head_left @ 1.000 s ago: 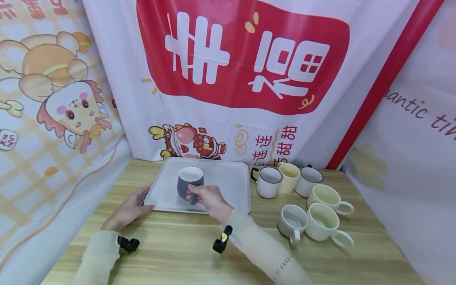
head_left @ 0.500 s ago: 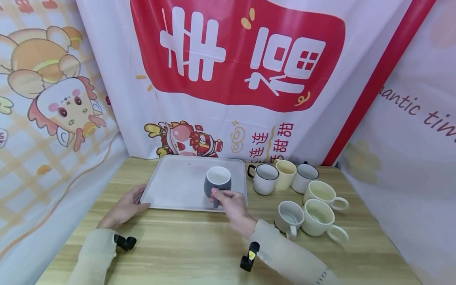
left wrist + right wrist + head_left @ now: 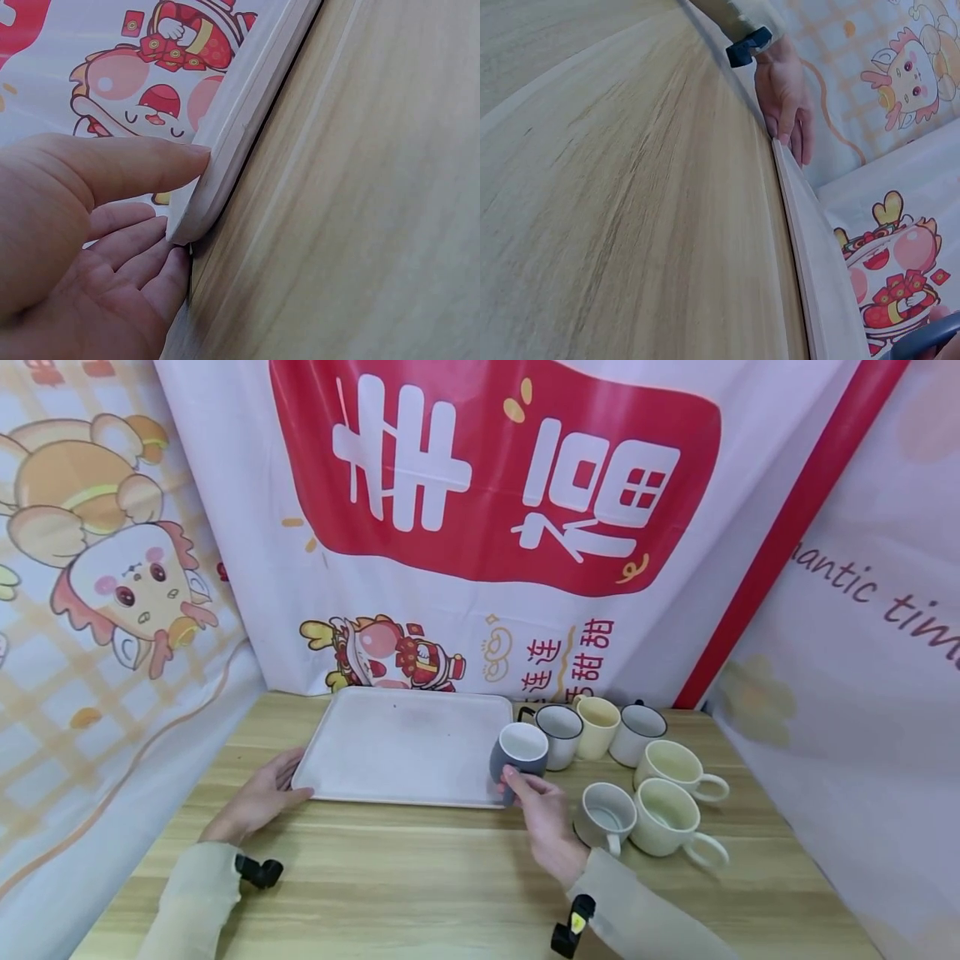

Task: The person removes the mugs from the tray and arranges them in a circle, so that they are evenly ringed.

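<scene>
A grey mug (image 3: 517,747) with a white inside is held by its handle in my right hand (image 3: 551,822), at the right end of the white tray (image 3: 405,743). It stands upright in front of a white mug. Whether its base touches anything is hidden. In the right wrist view only part of the grey handle (image 3: 926,337) and a fingertip show at the corner. My left hand (image 3: 258,797) rests at the tray's front left corner. In the left wrist view its straight thumb (image 3: 150,161) touches the rim, and the extended fingers lie beside the corner.
Two white mugs with dark rims (image 3: 558,739) (image 3: 636,735) flank a yellow mug (image 3: 597,728) behind. Two pale cream mugs (image 3: 675,767) (image 3: 666,818) and a white mug (image 3: 604,817) stand right of my right hand. Printed cloths surround the wooden table (image 3: 390,885).
The grey mug has travelled right across the tray in my right hand, from left of its middle to its right end. My left hand has stayed at the corner.
</scene>
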Motion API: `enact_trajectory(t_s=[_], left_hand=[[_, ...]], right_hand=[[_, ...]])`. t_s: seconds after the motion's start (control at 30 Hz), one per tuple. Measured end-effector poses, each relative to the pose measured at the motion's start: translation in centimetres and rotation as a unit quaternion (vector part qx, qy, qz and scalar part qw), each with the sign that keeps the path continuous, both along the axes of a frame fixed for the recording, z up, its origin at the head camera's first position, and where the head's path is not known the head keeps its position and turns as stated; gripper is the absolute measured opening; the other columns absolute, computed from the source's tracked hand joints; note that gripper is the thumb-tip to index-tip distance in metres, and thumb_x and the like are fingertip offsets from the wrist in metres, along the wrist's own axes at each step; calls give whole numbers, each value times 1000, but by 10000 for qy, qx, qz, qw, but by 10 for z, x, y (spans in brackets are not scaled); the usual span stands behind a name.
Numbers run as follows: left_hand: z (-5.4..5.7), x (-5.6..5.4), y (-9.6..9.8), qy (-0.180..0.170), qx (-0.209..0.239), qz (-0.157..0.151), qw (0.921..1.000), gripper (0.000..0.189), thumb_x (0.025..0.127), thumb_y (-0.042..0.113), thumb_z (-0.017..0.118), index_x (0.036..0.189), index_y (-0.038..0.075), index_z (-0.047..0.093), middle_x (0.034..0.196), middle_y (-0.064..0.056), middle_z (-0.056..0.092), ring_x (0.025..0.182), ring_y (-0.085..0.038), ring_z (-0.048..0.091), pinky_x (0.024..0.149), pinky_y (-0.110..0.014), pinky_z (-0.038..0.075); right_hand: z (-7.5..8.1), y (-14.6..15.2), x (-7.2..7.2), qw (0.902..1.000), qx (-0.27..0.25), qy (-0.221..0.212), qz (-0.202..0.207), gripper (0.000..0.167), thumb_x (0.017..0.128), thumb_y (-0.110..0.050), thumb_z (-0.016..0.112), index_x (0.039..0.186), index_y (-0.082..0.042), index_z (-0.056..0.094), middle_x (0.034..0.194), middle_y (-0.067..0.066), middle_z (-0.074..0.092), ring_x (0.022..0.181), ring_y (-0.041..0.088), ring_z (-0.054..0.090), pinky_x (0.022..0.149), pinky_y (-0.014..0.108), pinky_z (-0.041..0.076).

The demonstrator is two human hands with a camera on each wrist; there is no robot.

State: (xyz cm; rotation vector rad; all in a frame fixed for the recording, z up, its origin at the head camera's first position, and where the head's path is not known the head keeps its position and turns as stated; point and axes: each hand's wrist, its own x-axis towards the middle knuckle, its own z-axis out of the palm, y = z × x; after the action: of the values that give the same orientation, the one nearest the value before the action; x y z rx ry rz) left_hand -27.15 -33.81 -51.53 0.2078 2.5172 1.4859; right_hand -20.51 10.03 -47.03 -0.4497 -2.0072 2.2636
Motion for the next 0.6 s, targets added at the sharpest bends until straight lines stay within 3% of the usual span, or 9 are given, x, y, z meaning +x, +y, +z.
enact_trajectory(t_s=[0.13, 0.3, 0.6], left_hand=[[-1, -2, -2, -15, -25, -31, 10000, 92, 103, 16, 68, 167, -5, 5, 174, -33, 9, 160, -55, 13, 130, -68, 21], [0, -4, -3, -12, -64, -34, 10000, 92, 103, 15, 68, 167, -6, 4, 173, -33, 8, 160, -56, 13, 131, -68, 21], [1, -1, 1, -38, -41, 2, 10000, 91, 103, 12, 67, 166, -7, 4, 173, -34, 9, 159, -56, 14, 130, -68, 22]], right_hand=[[-6, 10, 4, 9996, -57, 14, -271, 39, 96, -28, 80, 113, 6, 78, 93, 9, 84, 86, 13, 79, 86, 21, 57], [-15, 16, 6, 9987, 32, 20, -511, 31, 96, -25, 80, 105, 4, 81, 86, 7, 83, 85, 17, 78, 84, 21, 53], [-28, 19, 10, 9964, 40, 187, -828, 36, 95, -23, 81, 112, 9, 77, 83, 9, 83, 82, 11, 74, 77, 21, 54]])
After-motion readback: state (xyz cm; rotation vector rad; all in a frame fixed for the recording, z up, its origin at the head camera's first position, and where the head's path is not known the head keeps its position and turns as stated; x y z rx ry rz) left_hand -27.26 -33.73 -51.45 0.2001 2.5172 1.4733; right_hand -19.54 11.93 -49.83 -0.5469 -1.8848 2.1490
